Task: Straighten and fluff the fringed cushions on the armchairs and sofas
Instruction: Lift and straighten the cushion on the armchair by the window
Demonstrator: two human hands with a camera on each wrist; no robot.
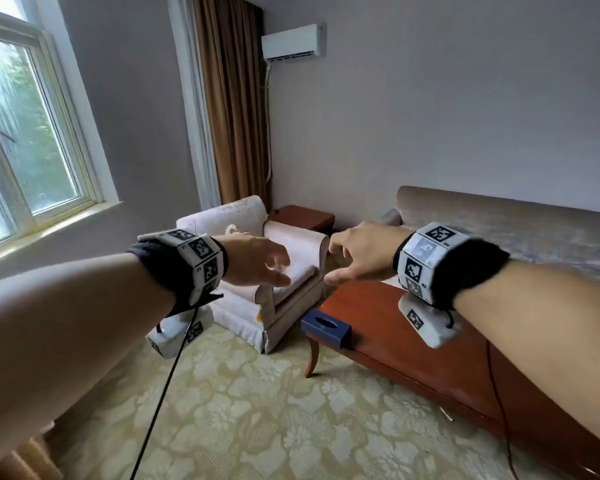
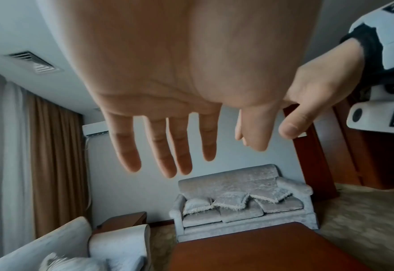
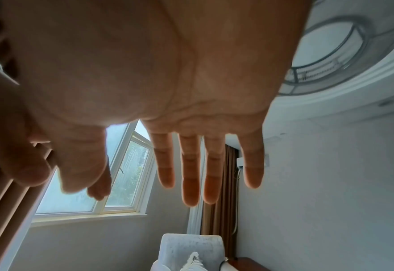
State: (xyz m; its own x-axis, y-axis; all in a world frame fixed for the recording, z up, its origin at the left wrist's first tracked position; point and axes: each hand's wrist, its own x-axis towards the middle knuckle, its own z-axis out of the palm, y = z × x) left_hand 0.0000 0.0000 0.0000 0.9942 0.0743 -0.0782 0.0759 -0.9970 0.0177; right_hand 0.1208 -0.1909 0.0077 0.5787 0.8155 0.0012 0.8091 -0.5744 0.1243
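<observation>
Fringed cushions (image 2: 231,200): three, pale grey with a light fringe along the edges, lying tilted and overlapping on the seat of the grey sofa (image 2: 244,183), which stands against the wall beyond the far end of the coffee table (image 2: 249,245). The middle one leans over the left one; the right one rests partly on the middle one.

A further cushion (image 1: 234,230), cream with a ragged fringe (only its upper edge shows in the head view), sits on the seat of the white armchair (image 1: 253,258), to the left of the coffee table's far corner. The right wrist view shows it standing on edge against the chair's seat; the left wrist view blurs it.

Left hand (image 1: 257,259): fingers spread and straight, holding nothing, raised in the air on the armchair side of the coffee table. Right hand (image 1: 361,252): likewise empty with fingers extended, raised above the coffee table's far end. The two hands are close together but not touching, and neither touches any cushion.

Containers: one dark blue tissue box (image 1: 326,327) at the coffee table's near-left corner. Its slot is dark; contents cannot be determined.

A small wooden side table (image 1: 303,216) stands beyond the coffee table, between armchair and sofa.
</observation>
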